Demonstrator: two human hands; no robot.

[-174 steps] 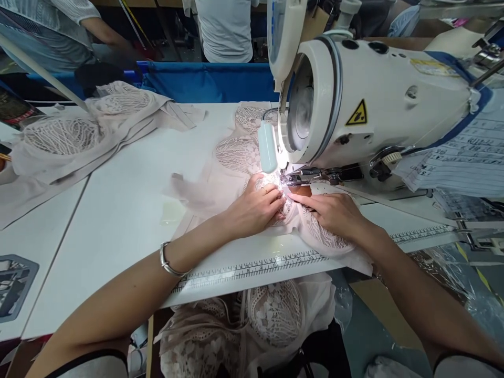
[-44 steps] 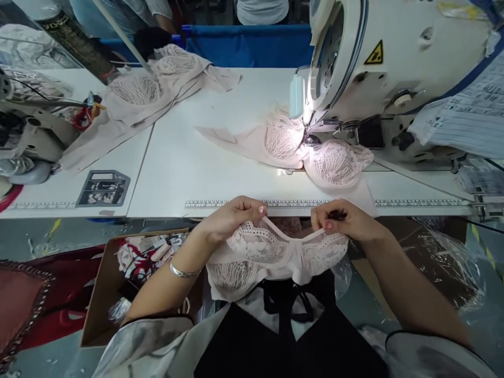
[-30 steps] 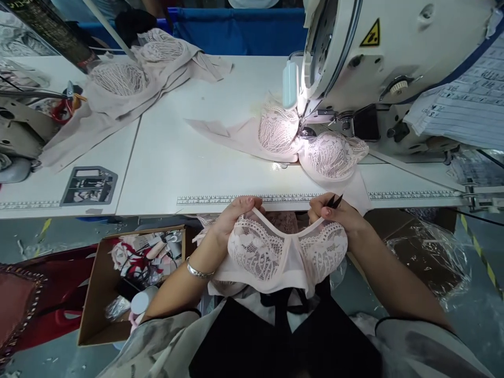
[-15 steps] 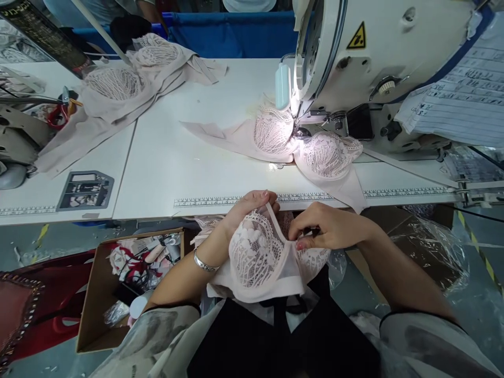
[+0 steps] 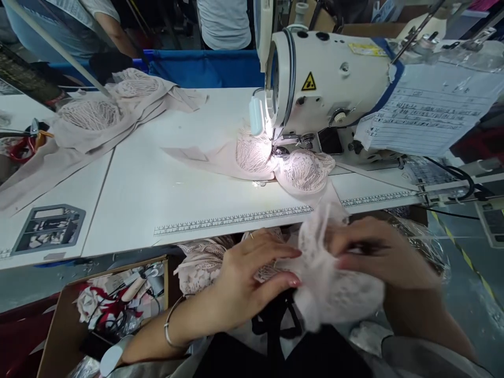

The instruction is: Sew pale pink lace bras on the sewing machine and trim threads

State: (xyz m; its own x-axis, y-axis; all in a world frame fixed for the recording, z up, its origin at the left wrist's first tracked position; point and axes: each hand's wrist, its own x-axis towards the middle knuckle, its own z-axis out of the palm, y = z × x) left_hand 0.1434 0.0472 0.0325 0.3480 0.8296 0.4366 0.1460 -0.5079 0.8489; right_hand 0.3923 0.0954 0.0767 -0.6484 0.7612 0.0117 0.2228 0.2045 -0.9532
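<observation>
My right hand (image 5: 378, 254), smeared by motion, pinches a pale pink lace bra (image 5: 334, 291) in front of my body. The bra is blurred and bunched, one edge standing upright. Just left of it, my left hand (image 5: 248, 275) has its thumb and fingers apart, tips close to the fabric; whether they touch it I cannot tell. Another pale lace bra (image 5: 303, 170) lies under the lit needle of the white sewing machine (image 5: 323, 79). Below the table edge, more lace pieces (image 5: 202, 265) hang partly behind my left hand.
Folded bras (image 5: 94, 115) lie on the white table (image 5: 137, 194) at left, near red-handled scissors (image 5: 23, 149). A ruler strip (image 5: 232, 219) runs along the front edge. A cardboard box (image 5: 59, 325) of scraps stands lower left. Handwritten paper (image 5: 433, 105) hangs on the machine. Other people (image 5: 224, 23) are behind.
My right hand has carried the bra rightward, and my left hand has let go of it and spread its fingers. The view has tilted up and shifted right.
</observation>
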